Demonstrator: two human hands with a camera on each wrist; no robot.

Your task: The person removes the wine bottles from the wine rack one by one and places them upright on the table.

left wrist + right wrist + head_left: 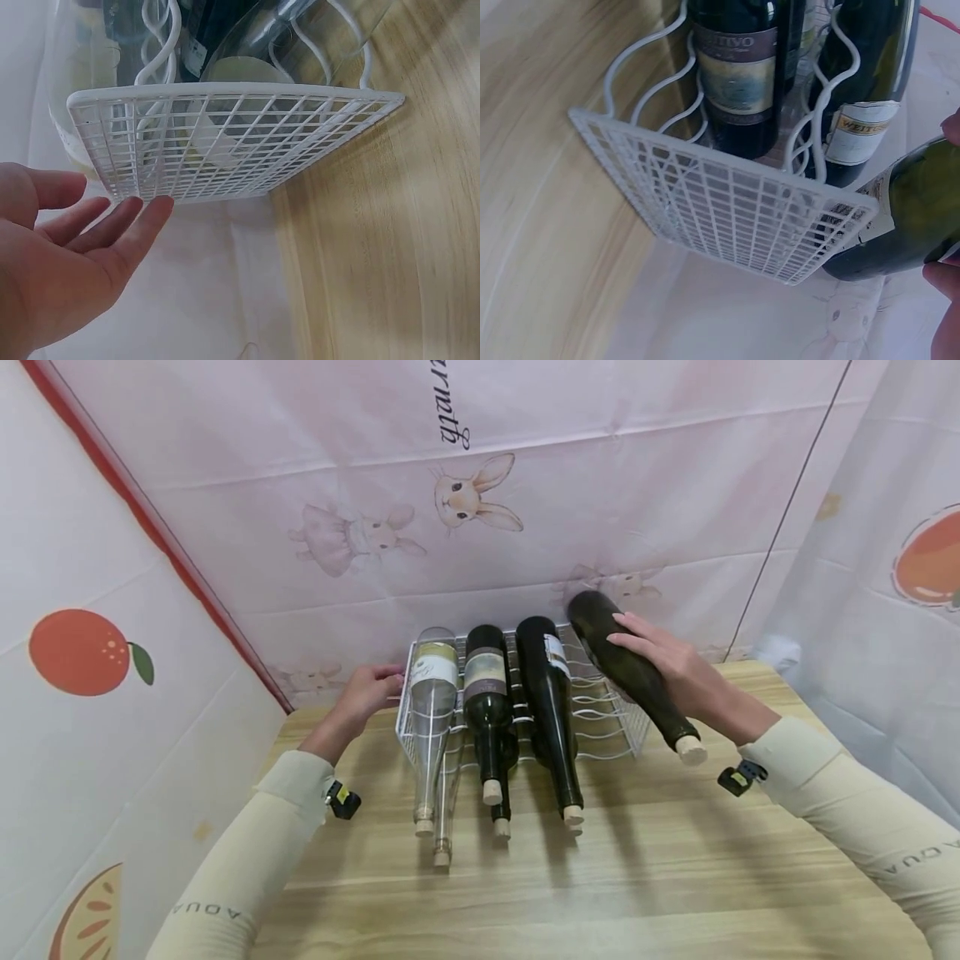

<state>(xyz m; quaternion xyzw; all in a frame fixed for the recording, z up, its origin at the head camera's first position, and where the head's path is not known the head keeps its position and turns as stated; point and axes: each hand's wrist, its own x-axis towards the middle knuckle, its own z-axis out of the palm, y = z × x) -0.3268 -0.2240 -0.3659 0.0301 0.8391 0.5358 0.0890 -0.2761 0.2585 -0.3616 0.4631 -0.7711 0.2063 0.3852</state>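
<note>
My right hand (678, 668) grips a dark green wine bottle (645, 681) by its body, tilted, with its cork toward me. The bottle is above the right end of a white wire wine rack (600, 714); its base appears beside the rack's mesh end panel (727, 202) in the right wrist view. On the upper tier lie a clear bottle (431, 702), a dark bottle with a beige and purple label (487, 672), and a dark bottle (536, 685) with a white label. My left hand (363, 693) has loosely extended fingers at the left mesh panel (225, 142); contact is unclear.
More corked bottles lie on the lower tier, including a clear one (442, 852); the upper bottles partly hide them. The rack stands on a wood-grain table (525, 902) close to a pink rabbit-print curtain (375, 435). A white fruit-print curtain (97, 735) hangs at the left.
</note>
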